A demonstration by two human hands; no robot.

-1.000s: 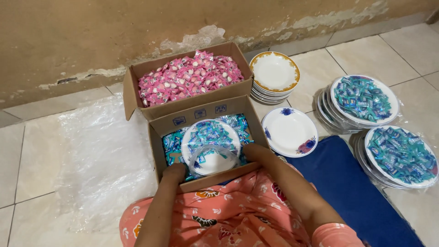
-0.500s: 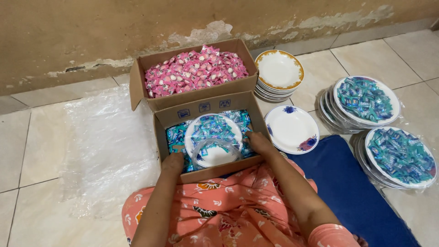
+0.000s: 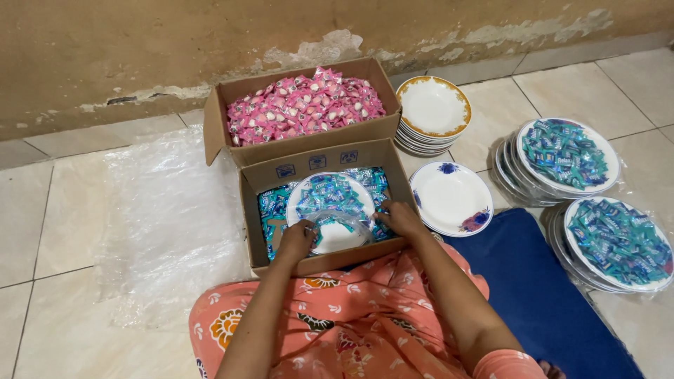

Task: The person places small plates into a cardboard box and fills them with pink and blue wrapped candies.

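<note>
Fingers [image 3: 307, 229] of the left hand [image 3: 295, 241] and right hand [image 3: 400, 217] pinch shut on a clear plastic bag [image 3: 335, 222], stretched between them over a white plate [image 3: 330, 210] of blue candies [image 3: 324, 193] inside the near cardboard box [image 3: 323, 261].

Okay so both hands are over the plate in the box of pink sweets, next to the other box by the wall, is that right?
Not quite. In the head view both hands, left hand and right hand, are over the plate in the box of blue sweets; the box of pink sweets stands by the wall.
</note>
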